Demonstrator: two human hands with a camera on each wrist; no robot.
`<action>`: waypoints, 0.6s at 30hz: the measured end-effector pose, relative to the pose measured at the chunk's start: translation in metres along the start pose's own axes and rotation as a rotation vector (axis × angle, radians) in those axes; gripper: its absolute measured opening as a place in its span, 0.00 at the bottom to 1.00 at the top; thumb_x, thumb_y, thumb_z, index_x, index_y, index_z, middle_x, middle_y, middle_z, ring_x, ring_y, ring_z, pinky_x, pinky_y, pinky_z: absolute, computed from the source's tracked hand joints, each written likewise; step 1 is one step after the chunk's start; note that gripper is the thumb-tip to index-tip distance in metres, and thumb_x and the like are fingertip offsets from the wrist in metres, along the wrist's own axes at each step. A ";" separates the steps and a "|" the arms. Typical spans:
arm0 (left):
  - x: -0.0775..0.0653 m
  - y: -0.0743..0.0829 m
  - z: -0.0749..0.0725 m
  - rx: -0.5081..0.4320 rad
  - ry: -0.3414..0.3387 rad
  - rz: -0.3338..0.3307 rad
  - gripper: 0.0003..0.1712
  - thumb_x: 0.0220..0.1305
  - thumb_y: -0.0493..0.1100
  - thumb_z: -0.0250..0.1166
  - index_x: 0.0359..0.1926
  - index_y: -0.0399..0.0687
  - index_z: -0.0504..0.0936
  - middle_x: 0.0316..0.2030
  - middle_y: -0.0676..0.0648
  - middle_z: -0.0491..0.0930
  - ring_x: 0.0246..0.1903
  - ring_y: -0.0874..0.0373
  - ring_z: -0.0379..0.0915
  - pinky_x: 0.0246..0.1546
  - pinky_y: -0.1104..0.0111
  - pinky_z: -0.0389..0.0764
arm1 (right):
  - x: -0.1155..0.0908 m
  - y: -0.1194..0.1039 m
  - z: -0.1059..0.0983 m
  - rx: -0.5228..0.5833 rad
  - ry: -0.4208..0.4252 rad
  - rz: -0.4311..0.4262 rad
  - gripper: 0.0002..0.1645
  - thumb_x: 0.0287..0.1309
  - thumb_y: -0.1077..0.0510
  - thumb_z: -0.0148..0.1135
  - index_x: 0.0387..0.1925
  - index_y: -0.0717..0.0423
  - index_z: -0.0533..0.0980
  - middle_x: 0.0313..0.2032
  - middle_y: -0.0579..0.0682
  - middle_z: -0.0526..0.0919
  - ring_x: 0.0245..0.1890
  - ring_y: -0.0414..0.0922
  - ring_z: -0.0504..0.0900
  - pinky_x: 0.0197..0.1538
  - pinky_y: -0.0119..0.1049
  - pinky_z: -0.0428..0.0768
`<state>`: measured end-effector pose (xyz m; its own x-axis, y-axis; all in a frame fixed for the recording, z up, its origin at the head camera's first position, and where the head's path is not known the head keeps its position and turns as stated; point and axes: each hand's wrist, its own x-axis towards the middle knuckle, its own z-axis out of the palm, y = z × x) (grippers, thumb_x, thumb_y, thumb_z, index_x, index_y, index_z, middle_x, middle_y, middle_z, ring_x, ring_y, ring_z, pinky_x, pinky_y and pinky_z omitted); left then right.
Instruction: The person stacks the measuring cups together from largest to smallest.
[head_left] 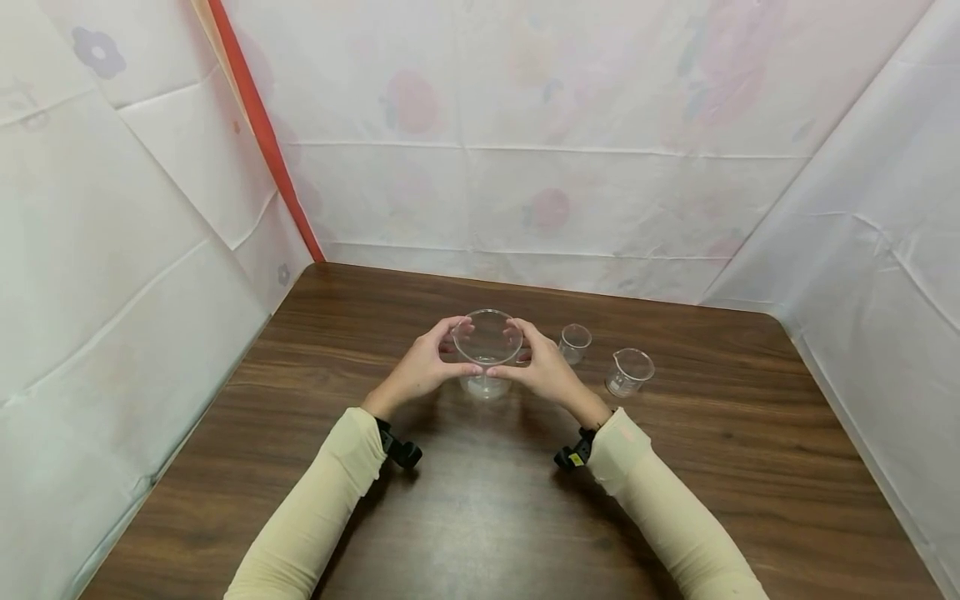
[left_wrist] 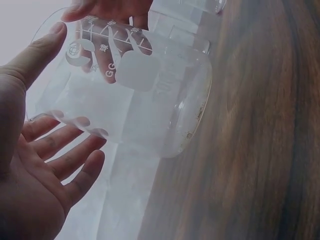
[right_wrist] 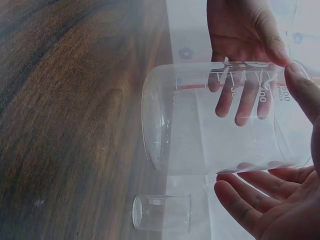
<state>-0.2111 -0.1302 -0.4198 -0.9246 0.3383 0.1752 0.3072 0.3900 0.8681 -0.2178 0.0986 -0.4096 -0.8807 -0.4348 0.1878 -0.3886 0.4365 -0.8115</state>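
Note:
A large clear glass beaker (head_left: 486, 387) with white printed markings stands upright between both hands, its mouth facing up. My left hand (head_left: 427, 367) grips it from the left, and my right hand (head_left: 547, 367) grips it from the right. Both thumbs press the near side close below the rim, their tips nearly meeting. The other fingers curve around the far side and show through the glass in the wrist views. The beaker's base (right_wrist: 159, 120) is close over the wooden table, and no contents show inside the glass (left_wrist: 135, 110).
A small beaker (head_left: 575, 343) stands just right of the right hand. Farther right is a medium beaker (head_left: 630, 375) with a pouring lip. The brown wooden table (head_left: 465, 517) is bordered at the back and sides by white patterned sheets (head_left: 525, 200).

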 end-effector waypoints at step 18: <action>-0.007 0.014 0.013 0.040 -0.012 0.026 0.47 0.50 0.49 0.77 0.68 0.42 0.65 0.61 0.43 0.76 0.59 0.45 0.73 0.60 0.51 0.74 | -0.021 -0.003 -0.011 -0.050 0.000 -0.016 0.50 0.46 0.53 0.78 0.66 0.63 0.62 0.62 0.63 0.72 0.56 0.62 0.77 0.53 0.54 0.81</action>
<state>-0.1971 -0.1163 -0.4154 -0.9136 0.3587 0.1917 0.3398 0.4145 0.8442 -0.2014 0.1149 -0.4048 -0.8742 -0.4422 0.2008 -0.4157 0.4678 -0.7800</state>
